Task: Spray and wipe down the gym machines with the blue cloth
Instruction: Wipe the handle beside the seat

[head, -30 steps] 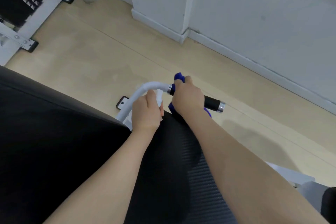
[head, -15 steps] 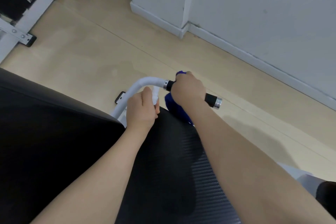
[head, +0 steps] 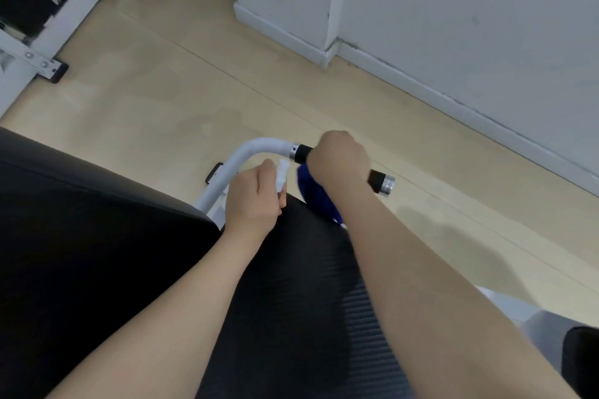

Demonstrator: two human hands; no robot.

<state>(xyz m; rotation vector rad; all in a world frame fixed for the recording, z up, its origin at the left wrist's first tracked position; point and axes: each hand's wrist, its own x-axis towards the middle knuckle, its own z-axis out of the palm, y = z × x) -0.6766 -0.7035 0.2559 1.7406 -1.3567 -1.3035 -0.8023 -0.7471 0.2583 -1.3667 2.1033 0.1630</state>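
Pale wood floor (head: 168, 97) below, wiping underway on the handle grip (head: 377, 179).
Right hand (head: 338, 160) curled round blue cloth (head: 316, 193) there; left hand (head: 252, 196) beside pinched a white nozzle (head: 281, 175). Dangling cloth risked slipping free.

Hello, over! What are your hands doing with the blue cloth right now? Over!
Right hand grips blue cloth around black handle grip. Left hand holds white spray bottle beside the white bar. Nothing in the way.
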